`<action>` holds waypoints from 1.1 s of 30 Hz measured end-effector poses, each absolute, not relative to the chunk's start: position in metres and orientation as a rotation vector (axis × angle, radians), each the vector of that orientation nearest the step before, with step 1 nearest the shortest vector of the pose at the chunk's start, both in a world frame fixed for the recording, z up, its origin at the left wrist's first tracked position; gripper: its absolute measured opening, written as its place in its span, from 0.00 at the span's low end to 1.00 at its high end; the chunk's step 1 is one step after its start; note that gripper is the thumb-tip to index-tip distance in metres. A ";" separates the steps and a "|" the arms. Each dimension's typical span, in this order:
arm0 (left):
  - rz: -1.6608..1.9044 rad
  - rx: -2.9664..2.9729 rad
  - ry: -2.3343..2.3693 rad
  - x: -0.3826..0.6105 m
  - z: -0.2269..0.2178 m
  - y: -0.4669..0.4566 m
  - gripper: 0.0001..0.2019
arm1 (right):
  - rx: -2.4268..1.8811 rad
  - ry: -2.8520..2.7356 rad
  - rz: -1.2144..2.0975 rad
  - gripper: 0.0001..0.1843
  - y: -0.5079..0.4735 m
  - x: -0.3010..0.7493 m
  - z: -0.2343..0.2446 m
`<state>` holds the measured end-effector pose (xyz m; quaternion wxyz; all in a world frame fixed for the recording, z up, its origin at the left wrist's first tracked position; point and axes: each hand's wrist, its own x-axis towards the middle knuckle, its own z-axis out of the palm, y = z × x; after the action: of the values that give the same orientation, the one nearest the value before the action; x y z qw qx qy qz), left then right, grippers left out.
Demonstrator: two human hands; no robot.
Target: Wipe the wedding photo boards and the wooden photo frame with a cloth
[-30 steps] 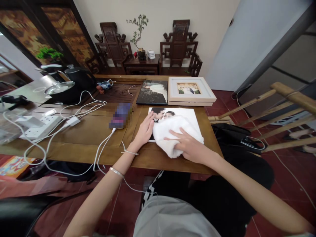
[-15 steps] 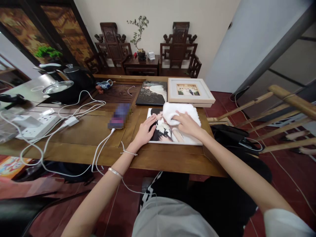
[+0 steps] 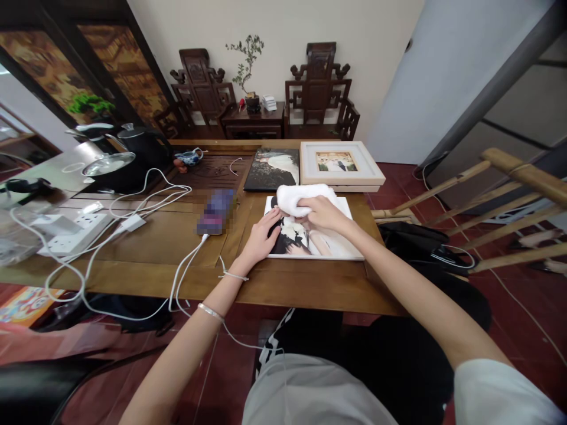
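A photo panel (image 3: 319,242) with white edges lies flat near the front of the wooden table. My left hand (image 3: 261,234) rests on its left edge, fingers stretched out and holding nothing. In my right hand (image 3: 325,213) is a folded white cloth (image 3: 295,198), pressed onto the upper part of the picture and hiding some of it. Behind the panel lies a dark photo board (image 3: 274,168) showing a white dress. Beside that board, a pale framed photo (image 3: 339,160) sits at the table's back right.
A phone (image 3: 215,211), blurred out, lies left of the panel with a white charging cable (image 3: 177,274). Further left are a power strip (image 3: 73,233), a lidded pot (image 3: 110,168) and a black kettle (image 3: 144,144). A bamboo rack (image 3: 509,177) stands on the right.
My right hand has slid the cloth leftward across the panel, uncovering its upper right part. My left hand stays on the left edge. The view has shifted slightly.
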<state>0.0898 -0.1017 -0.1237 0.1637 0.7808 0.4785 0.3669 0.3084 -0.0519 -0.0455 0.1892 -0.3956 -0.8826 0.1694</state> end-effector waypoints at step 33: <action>1.054 2.215 1.349 0.088 -0.125 -0.100 0.21 | -1.159 -2.569 0.230 0.36 -0.054 0.391 -0.075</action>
<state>0.0875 -0.0995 -0.1251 0.1701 0.7797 0.4749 0.3710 0.3906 -0.0542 -0.0751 0.1565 -0.4047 -0.8974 0.0805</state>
